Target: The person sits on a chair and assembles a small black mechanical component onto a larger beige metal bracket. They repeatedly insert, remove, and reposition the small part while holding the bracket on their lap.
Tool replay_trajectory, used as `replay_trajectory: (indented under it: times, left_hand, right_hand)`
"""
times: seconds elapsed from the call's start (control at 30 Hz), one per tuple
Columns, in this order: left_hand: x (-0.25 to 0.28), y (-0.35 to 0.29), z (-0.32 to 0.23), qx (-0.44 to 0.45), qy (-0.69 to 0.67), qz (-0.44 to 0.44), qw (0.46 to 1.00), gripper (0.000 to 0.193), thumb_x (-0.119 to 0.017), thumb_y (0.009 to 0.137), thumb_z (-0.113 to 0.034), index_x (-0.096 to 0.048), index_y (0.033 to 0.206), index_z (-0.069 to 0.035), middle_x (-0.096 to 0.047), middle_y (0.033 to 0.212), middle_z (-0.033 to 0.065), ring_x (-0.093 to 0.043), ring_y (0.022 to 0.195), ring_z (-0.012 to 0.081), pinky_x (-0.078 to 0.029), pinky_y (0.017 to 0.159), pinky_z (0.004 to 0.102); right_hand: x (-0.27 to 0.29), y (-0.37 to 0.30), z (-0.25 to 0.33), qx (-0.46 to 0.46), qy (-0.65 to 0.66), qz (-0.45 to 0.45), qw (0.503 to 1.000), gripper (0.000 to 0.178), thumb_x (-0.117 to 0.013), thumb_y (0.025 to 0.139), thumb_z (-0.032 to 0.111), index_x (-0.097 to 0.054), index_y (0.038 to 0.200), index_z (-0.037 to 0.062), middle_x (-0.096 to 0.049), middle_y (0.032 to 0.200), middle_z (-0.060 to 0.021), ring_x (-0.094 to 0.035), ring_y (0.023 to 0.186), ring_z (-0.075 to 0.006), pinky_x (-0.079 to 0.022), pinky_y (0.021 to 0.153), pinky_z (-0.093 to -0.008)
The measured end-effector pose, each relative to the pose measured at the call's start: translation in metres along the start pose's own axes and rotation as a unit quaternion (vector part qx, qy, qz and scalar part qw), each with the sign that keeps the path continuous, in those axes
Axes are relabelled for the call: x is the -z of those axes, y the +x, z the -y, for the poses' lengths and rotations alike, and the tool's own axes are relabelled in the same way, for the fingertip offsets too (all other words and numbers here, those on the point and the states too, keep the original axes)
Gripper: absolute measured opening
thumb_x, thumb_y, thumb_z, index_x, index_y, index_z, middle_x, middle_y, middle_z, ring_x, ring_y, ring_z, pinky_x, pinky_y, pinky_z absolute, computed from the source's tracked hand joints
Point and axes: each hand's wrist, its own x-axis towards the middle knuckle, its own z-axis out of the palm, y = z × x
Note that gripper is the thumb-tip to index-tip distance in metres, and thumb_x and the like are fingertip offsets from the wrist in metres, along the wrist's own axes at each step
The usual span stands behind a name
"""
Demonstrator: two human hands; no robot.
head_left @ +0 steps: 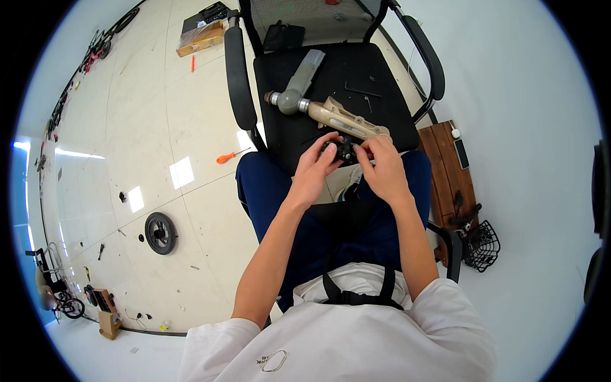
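Over my lap, at the front edge of a black chair seat (363, 67), I hold a small black mechanical part (344, 151); its exact kind is hard to make out. My left hand (313, 167) grips it from the left, thumb and fingers around its side. The fingertips of my right hand (382, 164) pinch at its right end. Just beyond my hands lies a beige plastic housing (337, 118), joined to a grey rounded joint piece (290, 102) with a flat grey arm (309, 69). A black hex key (363, 90) rests farther back on the seat.
An orange-handled screwdriver (226, 158) and a small wheel (160, 233) lie on the tiled floor to the left. A box (200, 39) stands at the far left of the chair. On the right are a wooden bench (445, 165), a phone (461, 153) and a black wire basket (482, 247).
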Motion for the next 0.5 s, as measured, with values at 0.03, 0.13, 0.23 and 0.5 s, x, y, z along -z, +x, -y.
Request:
replay_trajectory:
  times: [0.03, 0.13, 0.23, 0.5]
  left_hand:
    - [0.000, 0.000, 0.002, -0.002, 0.013, -0.003, 1.000, 0.048, -0.050, 0.106, -0.029, -0.046, 0.140, 0.004, -0.055, 0.128, 0.0105, -0.057, 0.119, 0.0170, -0.047, 0.108, 0.0365]
    - [0.001, 0.001, 0.005, -0.002, 0.017, -0.014, 1.000, 0.047, -0.049, 0.107, -0.029, -0.047, 0.140, 0.004, -0.056, 0.126, 0.0105, -0.057, 0.118, 0.0166, -0.049, 0.106, 0.0360]
    - [0.002, 0.001, 0.003, 0.003, 0.011, -0.020, 1.000, 0.044, -0.046, 0.108, -0.027, -0.047, 0.139, 0.004, -0.056, 0.126, 0.0120, -0.058, 0.117, 0.0175, -0.049, 0.106, 0.0369]
    - [0.005, 0.004, -0.010, 0.025, 0.047, -0.089, 0.995, 0.044, -0.045, 0.108, -0.030, -0.052, 0.134, 0.005, -0.061, 0.117, 0.0133, -0.064, 0.103, 0.0184, -0.054, 0.095, 0.0347]
  right_hand:
    - [-0.001, 0.000, 0.002, 0.004, 0.005, -0.011, 1.000, 0.017, -0.069, 0.084, 0.007, -0.058, 0.095, 0.0010, -0.060, 0.087, -0.0125, -0.062, 0.081, -0.0294, -0.050, 0.073, -0.0381]
    - [-0.003, -0.001, 0.008, 0.004, 0.042, -0.035, 0.999, 0.013, -0.069, 0.085, 0.004, -0.060, 0.093, 0.0008, -0.060, 0.083, -0.0117, -0.063, 0.078, -0.0269, -0.050, 0.071, -0.0353]
    - [-0.003, -0.002, 0.007, -0.031, 0.121, -0.034, 0.992, 0.011, -0.068, 0.086, 0.001, -0.062, 0.095, 0.0002, -0.062, 0.084, -0.0105, -0.064, 0.077, -0.0201, -0.050, 0.069, -0.0295]
    - [0.001, 0.034, -0.082, -0.154, 0.117, -0.083, 0.978, 0.016, -0.071, 0.084, 0.009, -0.065, 0.095, -0.0006, -0.067, 0.081, -0.0079, -0.064, 0.072, -0.0133, -0.051, 0.063, -0.0268]
